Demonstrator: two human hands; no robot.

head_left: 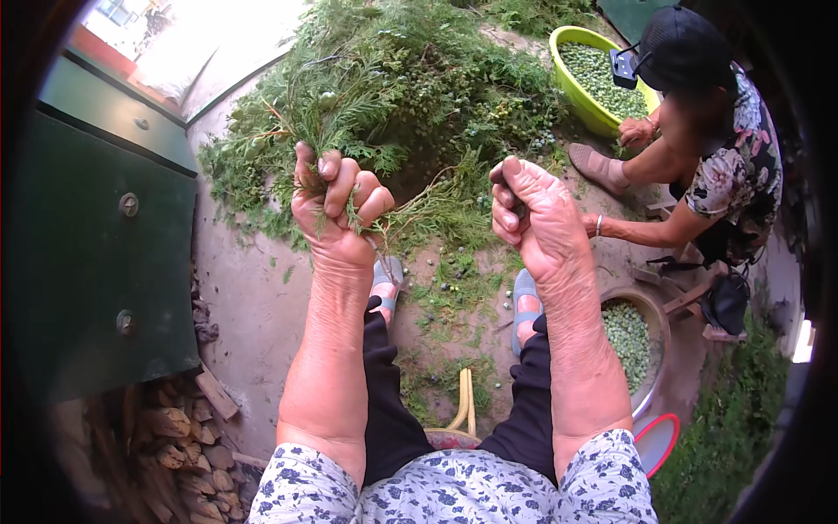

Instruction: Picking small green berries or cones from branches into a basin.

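Note:
My left hand point(336, 196) is closed around an evergreen sprig point(428, 203) with flat, scaly green leaves. One end of the sprig sticks out to the right of my fist, and more greenery shows above the knuckles against the pile. To the right, my right hand point(541, 210) is raised at about the same height, thumb pressed against curled fingers. Whatever it may pinch is too small or hidden to make out. Beyond both hands lies a large heap of evergreen branches point(436, 79) dotted with pale green, berry-like cones.
A co-worker point(724, 148) sits at the right beside a lime-green tub point(583, 109) of small green cones. Nearer stands a metal basin point(667, 354) of similar cones, with a red-rimmed container point(676, 428) below. Green cabinet point(105, 262) and stacked firewood point(188, 454) line the left.

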